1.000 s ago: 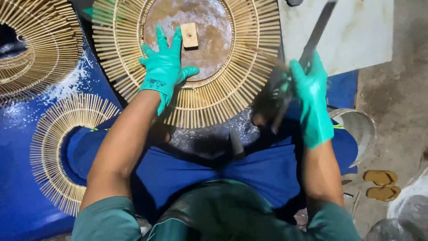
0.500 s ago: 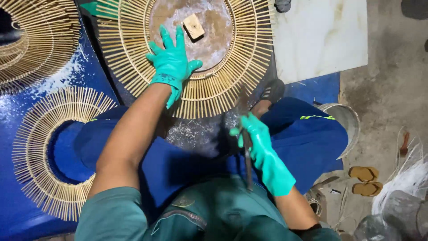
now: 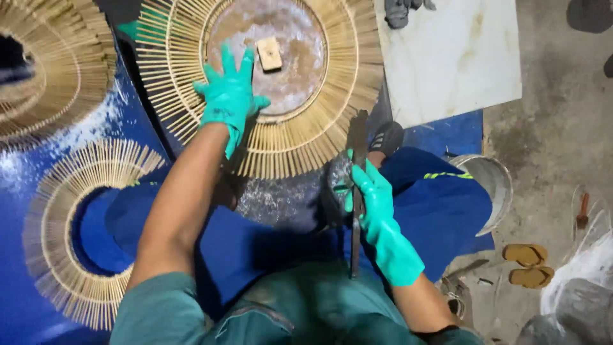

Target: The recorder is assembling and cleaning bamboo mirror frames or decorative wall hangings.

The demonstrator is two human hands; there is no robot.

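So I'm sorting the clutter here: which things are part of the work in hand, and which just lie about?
In hand:
left hand on the round stick frame
right hand gripping a long blade

Lying about:
sandals
metal bucket
white slab
other stick frames

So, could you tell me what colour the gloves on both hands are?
Teal green on the left hand and right hand, seen in the head view.

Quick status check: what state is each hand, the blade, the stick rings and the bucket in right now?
left hand: gloved, flat on big stick ring
right hand: gloved, gripping long blade
small wooden block: lying on round plate
smaller stick ring: flat on blue sheet
metal bucket: tipped sideways
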